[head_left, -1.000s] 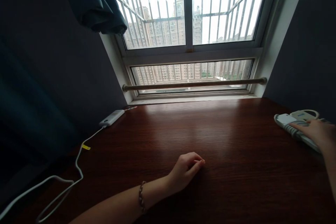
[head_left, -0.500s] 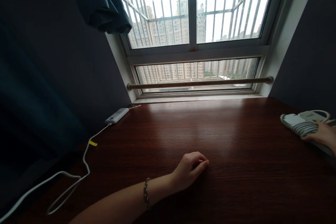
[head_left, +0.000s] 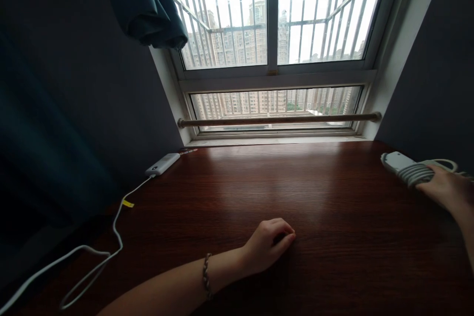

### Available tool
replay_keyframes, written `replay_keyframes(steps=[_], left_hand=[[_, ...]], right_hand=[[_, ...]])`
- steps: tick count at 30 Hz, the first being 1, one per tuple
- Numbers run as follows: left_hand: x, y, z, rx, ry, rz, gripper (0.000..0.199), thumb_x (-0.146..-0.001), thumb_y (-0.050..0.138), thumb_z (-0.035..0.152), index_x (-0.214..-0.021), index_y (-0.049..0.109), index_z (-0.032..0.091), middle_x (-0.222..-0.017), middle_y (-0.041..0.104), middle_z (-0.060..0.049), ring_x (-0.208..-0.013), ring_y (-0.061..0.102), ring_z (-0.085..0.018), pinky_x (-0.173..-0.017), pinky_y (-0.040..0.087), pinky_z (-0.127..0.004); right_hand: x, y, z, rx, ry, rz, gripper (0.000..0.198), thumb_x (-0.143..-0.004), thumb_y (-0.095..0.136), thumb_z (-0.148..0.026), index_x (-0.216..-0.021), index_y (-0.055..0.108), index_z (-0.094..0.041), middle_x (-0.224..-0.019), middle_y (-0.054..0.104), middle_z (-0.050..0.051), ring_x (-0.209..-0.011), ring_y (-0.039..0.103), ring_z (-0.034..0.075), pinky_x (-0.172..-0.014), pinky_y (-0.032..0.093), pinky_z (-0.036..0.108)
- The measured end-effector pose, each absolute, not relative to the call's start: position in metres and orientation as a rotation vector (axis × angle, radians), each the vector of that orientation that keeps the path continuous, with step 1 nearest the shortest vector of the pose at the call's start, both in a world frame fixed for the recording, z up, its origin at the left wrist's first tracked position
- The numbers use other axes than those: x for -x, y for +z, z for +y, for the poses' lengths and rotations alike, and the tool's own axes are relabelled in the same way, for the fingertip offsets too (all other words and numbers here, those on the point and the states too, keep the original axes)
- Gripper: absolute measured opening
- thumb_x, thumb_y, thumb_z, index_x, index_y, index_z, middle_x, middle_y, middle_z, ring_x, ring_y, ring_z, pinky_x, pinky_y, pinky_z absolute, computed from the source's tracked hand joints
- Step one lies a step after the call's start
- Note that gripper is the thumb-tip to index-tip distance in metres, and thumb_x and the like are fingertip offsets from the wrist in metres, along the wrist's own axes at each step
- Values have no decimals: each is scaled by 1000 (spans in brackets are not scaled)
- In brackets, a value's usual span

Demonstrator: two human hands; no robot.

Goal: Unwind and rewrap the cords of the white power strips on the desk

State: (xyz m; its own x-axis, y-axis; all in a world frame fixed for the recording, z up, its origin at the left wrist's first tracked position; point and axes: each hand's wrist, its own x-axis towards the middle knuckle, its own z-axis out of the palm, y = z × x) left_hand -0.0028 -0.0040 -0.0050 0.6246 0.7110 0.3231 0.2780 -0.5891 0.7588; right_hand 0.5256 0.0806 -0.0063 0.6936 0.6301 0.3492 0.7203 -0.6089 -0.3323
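Nearer the window than half a second ago, the strip [head_left: 398, 161] is at the far right of the desk [head_left: 344, 197]. Right hand [head_left: 444, 185] clasps it over its wound cord [head_left: 415, 174], thumb on the near side, fingers partly hidden. Left hand [head_left: 268, 244] rests mid-desk, loosely curled, thumb tip meeting the fingers, well apart from the strip.

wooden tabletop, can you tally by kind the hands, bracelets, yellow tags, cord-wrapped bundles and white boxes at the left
Hands: 2, left hand and right hand
Bracelet: 1
Yellow tag: 1
Cord-wrapped bundle: 1
White box at the left: 1
Total: 6
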Motion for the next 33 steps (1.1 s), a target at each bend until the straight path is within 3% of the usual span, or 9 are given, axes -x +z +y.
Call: replay_keyframes(steps=[4, 7, 10, 14, 16, 21, 25, 29, 33], left_hand=[[4, -8, -5, -2119, 830, 770, 18, -87, 51, 24, -90, 63, 12, -91, 65, -10, -86, 61, -18, -80, 48, -29], [-2, -4, 2, -1896, 891, 750, 21, -83, 57, 21, -103, 55, 14, -102, 61, -11, -95, 61, -20, -85, 50, -33], [-17, 12, 22, -1701, 979, 746, 47, -75, 66, 18, -116, 42, 17, -114, 55, -14, -98, 61, -21, -88, 49, -38], [-39, 50, 55, -1583, 1100, 799, 97, -59, 80, 21, -132, 17, 27, -129, 44, -17, -101, 60, -27, -86, 49, -46], [-44, 68, 66, -1494, 1216, 739, 107, -58, 80, 18, -133, 5, 31, -132, 43, -16, -101, 61, -26, -87, 48, -46], [-34, 85, 79, -1403, 1321, 664, 102, -53, 81, 10, -127, 13, 30, -135, 42, -12, -106, 59, -25, -94, 45, -43], [-26, 77, 96, -1255, 1334, 699, 97, -48, 80, 2, -119, 20, 32, -139, 38, -10, -108, 58, -27, -88, 49, -42], [-18, 69, 115, -1032, 1223, 807, 95, -44, 77, -4, -114, 23, 32, -125, 51, -10, -97, 62, -28, -75, 53, -42], [-8, 63, 125, -957, 1071, 825, 90, -46, 80, 1, -113, 27, 28, -111, 57, -8, -82, 65, -23, -72, 53, -45]], right_hand=[[-471, 22, 78, 2214, -198, -1100, 68, -69, 74, -35, -130, 49, -22, -108, 61, 23, -97, 57, 36, -69, 38, 42], [-401, 46, 83, 1883, -63, -1181, 66, -65, 74, -28, -127, 53, -22, -110, 63, 15, -96, 60, 29, -74, 41, 35], [-311, 69, 91, 1490, 292, -1265, 73, -52, 80, -29, -121, 57, -20, -104, 66, 11, -93, 62, 28, -75, 45, 34], [-200, 86, 104, 1108, 673, -1348, 71, -54, 78, -29, -120, 53, -21, -100, 67, 6, -86, 64, 25, -70, 51, 32], [-163, 89, 110, 1031, 707, -1340, 67, -56, 77, -27, -119, 52, -22, -95, 67, 4, -81, 65, 23, -68, 52, 30], [-130, 92, 128, 968, 725, -1277, 69, -56, 76, -33, -117, 46, -22, -95, 64, 4, -75, 64, 22, -62, 52, 30], [-134, 87, 135, 996, 707, -1370, 65, -60, 71, -30, -118, 43, -19, -99, 62, 7, -83, 63, 23, -70, 52, 32], [-136, 80, 133, 1096, 695, -1480, 64, -69, 63, -27, -125, 37, -13, -110, 58, 13, -92, 60, 24, -81, 49, 37], [-130, 73, 124, 1228, 595, -1604, 60, -76, 56, -24, -129, 34, -5, -117, 54, 20, -104, 55, 27, -91, 42, 40]])
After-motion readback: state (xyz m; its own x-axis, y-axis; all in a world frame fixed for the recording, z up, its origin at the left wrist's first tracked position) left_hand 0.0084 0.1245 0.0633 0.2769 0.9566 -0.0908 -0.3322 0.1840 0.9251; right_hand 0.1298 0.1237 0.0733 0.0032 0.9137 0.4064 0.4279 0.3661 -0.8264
